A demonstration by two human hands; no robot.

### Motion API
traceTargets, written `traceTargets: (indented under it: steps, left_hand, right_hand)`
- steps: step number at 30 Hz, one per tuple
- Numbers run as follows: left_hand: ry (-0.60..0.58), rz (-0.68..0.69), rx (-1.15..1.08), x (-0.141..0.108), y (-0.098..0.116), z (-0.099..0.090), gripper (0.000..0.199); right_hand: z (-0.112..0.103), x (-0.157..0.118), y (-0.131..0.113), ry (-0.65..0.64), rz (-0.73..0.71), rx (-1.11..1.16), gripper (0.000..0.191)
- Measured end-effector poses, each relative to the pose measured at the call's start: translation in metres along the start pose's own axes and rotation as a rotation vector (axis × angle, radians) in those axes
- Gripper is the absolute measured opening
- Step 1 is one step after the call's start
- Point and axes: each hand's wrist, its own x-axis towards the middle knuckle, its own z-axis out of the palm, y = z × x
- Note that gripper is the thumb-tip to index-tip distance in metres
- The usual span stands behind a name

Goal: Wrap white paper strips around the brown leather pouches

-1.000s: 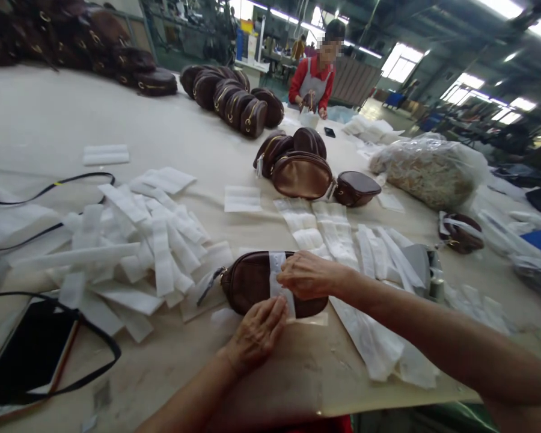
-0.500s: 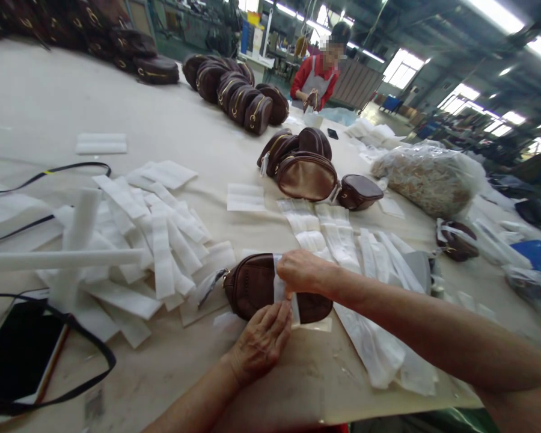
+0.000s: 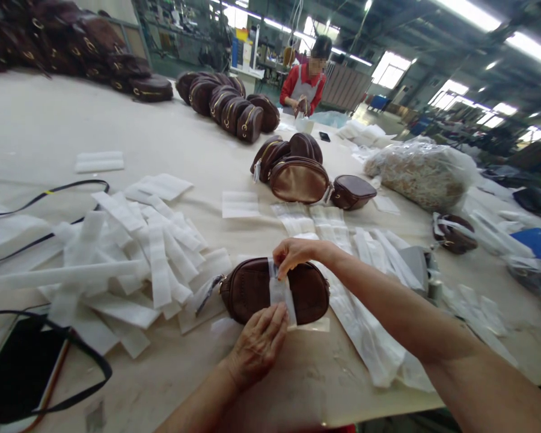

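Note:
A dark brown oval zip pouch (image 3: 247, 288) lies on the table in front of me. A white wrapping strip (image 3: 279, 293) runs across its middle, from upper edge to lower edge. At the lower edge, my left hand (image 3: 259, 343) is closed on the strip's end, fingertips pressed together against the pouch; its thumb is hidden. Above, my right hand (image 3: 293, 252) pinches the strip's upper part near the pouch's top edge. A wrapped zip pull (image 3: 208, 294) sticks out at the pouch's left end.
Loose white foam strips (image 3: 162, 258) are heaped at left, beside a tablet (image 3: 18, 355) and black cords. Longer white strips (image 3: 365, 337) lie at right. More brown pouches (image 3: 300, 180) stand beyond, near a plastic-wrapped bundle (image 3: 426, 174). A co-worker (image 3: 304, 84) stands at the far side.
My right hand has shifted up along the strip, uncovering its middle and the pouch's right half. My left hand stays at the lower edge. The camera view has tilted slightly.

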Motion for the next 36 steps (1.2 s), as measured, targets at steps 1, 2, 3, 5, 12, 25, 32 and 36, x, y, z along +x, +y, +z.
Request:
traceTargets:
  steps: [1, 2, 3, 5, 12, 25, 32, 36]
  left_hand:
    - [-0.001, 0.002, 0.0, 0.0, 0.0, 0.0, 0.036]
    - [0.0, 0.006, 0.0, 0.001, -0.001, 0.001, 0.036]
    - [0.003, 0.01, -0.003, 0.001, -0.001, 0.001, 0.036]
    - [0.014, 0.016, -0.012, 0.002, -0.001, 0.001, 0.036]
    - [0.038, 0.006, -0.015, 0.001, 0.001, -0.001, 0.032]
    - [0.08, -0.032, 0.017, -0.003, 0.003, 0.001, 0.03]
    - [0.083, -0.017, 0.048, -0.002, 0.006, -0.002, 0.025]
    - [0.075, 0.022, 0.046, -0.002, 0.007, -0.008, 0.029]
  right_hand:
    - [0.001, 0.001, 0.003, 0.032, 0.006, 0.009, 0.035]
    - [0.001, 0.0, 0.005, 0.071, 0.012, 0.013, 0.032]
    - [0.001, -0.001, 0.006, 0.118, 0.019, 0.008, 0.029]
    - [0.003, -0.009, 0.006, 0.261, 0.034, -0.024, 0.02]
    - [0.075, -0.057, -0.004, 0.815, -0.175, -0.28, 0.022]
    - [0.116, -0.076, 0.001, 0.811, -0.4, -0.377, 0.017]
    - [0.038, -0.027, -0.002, 0.556, 0.021, -0.092, 0.03]
    - [0.019, -0.027, 0.004, 0.311, 0.035, 0.054, 0.035]
